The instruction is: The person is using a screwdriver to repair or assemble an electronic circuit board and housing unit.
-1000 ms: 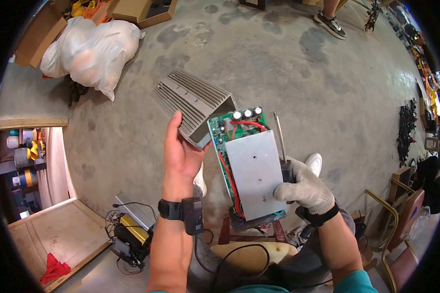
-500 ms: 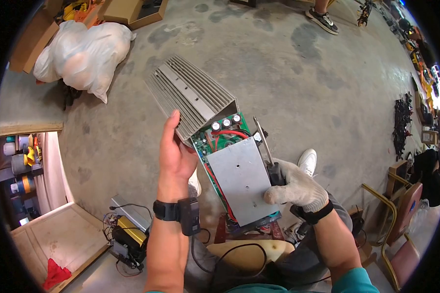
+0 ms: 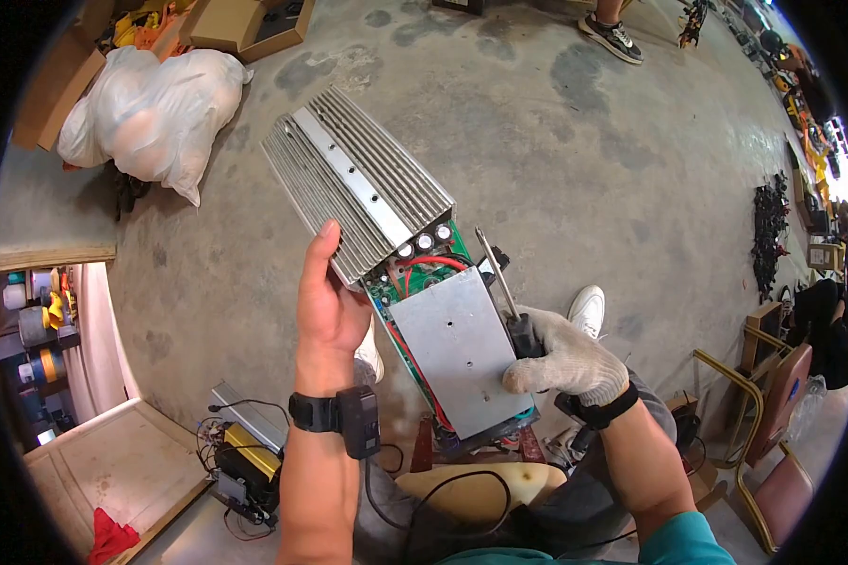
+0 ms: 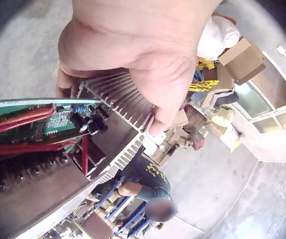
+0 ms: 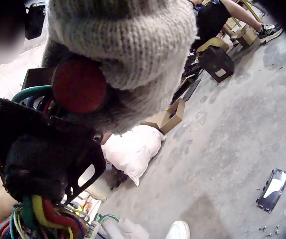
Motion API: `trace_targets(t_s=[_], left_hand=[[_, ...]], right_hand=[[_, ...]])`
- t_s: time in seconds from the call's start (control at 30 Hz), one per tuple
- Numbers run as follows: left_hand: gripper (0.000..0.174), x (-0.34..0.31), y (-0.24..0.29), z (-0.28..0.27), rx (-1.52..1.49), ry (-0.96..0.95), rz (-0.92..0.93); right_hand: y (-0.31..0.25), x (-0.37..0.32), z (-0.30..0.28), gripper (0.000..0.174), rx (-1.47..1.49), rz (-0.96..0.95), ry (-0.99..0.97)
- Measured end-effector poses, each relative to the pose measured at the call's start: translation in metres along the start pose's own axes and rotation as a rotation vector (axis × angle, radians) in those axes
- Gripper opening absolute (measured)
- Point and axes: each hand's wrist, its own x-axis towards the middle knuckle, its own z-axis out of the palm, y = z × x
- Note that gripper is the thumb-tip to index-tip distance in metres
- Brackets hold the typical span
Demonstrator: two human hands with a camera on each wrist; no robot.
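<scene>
My bare left hand point(image 3: 334, 297) grips the near end of a ribbed metal housing point(image 3: 358, 179), thumb along its left side; in the left wrist view the hand point(image 4: 133, 45) wraps over the fins point(image 4: 120, 97). A green circuit board point(image 3: 424, 273) with red wires and a flat metal plate point(image 3: 462, 348) meets the housing's open end, its top partly under the edge. The gloved right hand point(image 3: 575, 358) holds the board assembly's right side and a screwdriver point(image 3: 499, 273), shaft pointing up. In the right wrist view, a black end plate point(image 5: 48, 154) with coloured wires is below the glove point(image 5: 128, 59).
A white bag point(image 3: 155, 118) and cardboard boxes point(image 3: 250, 28) lie at the upper left. Another opened device point(image 3: 250, 457) with cables is at the lower left. A stool point(image 3: 481, 490) is between the legs. Chairs point(image 3: 782, 405) stand at the right; another person's shoe point(image 3: 612, 40) is beyond.
The housing has tilted, showing more of its ribbed top, and the board assembly has shifted left against its open end. Both hands keep their hold and have moved slightly left.
</scene>
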Motion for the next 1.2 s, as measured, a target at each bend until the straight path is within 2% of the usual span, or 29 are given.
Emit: trace_targets(t_s=[0.1,0.17,0.7,1.03,1.1,1.2], left_hand=[[0.049,0.000,0.001,0.002,-0.014,-0.005,-0.009],[0.049,0.001,0.000,0.009,-0.019,0.057,0.029],[0.052,-0.001,0.000,0.006,-0.050,-0.009,0.004],[0.052,-0.009,-0.003,0.011,-0.001,-0.018,-0.057],[0.060,-0.008,-0.003,0.008,0.117,-0.061,-0.084],[0.059,-0.008,-0.006,0.010,0.115,-0.072,-0.083]], right_hand=[[-0.009,-0.002,0.003,0.070,0.025,-0.011,-0.002],[-0.009,-0.003,0.000,0.071,-0.041,0.000,0.007],[-0.007,-0.001,-0.003,0.079,0.050,-0.007,-0.037],[0.001,0.002,-0.008,0.082,-0.026,-0.024,0.048],[0.004,0.004,-0.010,0.082,-0.026,-0.010,0.060],[0.007,0.006,-0.011,0.082,-0.088,-0.014,0.097]])
